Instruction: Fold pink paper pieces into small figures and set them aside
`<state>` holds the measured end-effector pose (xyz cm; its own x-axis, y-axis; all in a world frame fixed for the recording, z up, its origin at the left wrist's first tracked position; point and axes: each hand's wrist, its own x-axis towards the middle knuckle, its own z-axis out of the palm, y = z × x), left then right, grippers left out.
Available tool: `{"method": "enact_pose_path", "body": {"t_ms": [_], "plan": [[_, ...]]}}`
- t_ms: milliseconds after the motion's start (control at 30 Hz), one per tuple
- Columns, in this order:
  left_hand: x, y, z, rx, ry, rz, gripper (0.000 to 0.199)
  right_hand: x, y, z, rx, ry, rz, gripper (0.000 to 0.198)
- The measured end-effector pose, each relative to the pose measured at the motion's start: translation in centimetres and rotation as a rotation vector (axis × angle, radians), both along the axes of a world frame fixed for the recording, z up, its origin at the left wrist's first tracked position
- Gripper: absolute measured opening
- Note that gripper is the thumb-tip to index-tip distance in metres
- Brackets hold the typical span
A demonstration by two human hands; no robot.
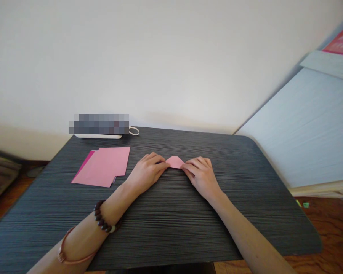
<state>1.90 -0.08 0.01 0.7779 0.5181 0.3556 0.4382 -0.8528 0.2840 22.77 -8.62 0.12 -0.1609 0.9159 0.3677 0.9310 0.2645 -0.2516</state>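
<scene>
So both hands are on the same little bit of paper here: the left hand [148, 171] has its thumb and fingers pinched together on the left corner of the folded pink paper [175, 162], and the right hand [201, 176] is pinching the right corner the same way. The piece sits right between them, around the middle of the dark table [165, 228], with a short flat top edge and sloping sides. Progress-wise, I'd say some folding is clearly done, since it's way smaller than the flat sheets nearby and has that shaped outline. How many folds are in it or left to make, I honestly can't tell; the fingertips hide the corners and the layers don't show. The pink sheets [103, 167] lie flat off to the left, overlapping unevenly, with a darker pink sheet [82, 166] poking out, and those look unfolded. They're near the left hand but apart from the folded piece, so I don't think they get in the way. Behind them, by the wall [171, 68], there's a pixelated object [100, 126] with a white base and a pale loop [135, 131] beside it. A beaded bracelet [101, 220] circles the left wrist.
</scene>
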Motion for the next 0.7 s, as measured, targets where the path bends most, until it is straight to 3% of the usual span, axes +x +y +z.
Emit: {"method": "enact_pose_path", "body": {"t_ms": [433, 700], "plan": [[0.14, 0.22, -0.2, -0.145, -0.05, 0.098, 0.019, 0.56, 0.43, -0.59, -0.173, 0.183, -0.114, 0.018], [0.23, 0.14, -0.04, -0.154, -0.01, 0.185, 0.02, 0.18, 0.45, -0.52, -0.176, 0.152, -0.183, 0.021]]}}
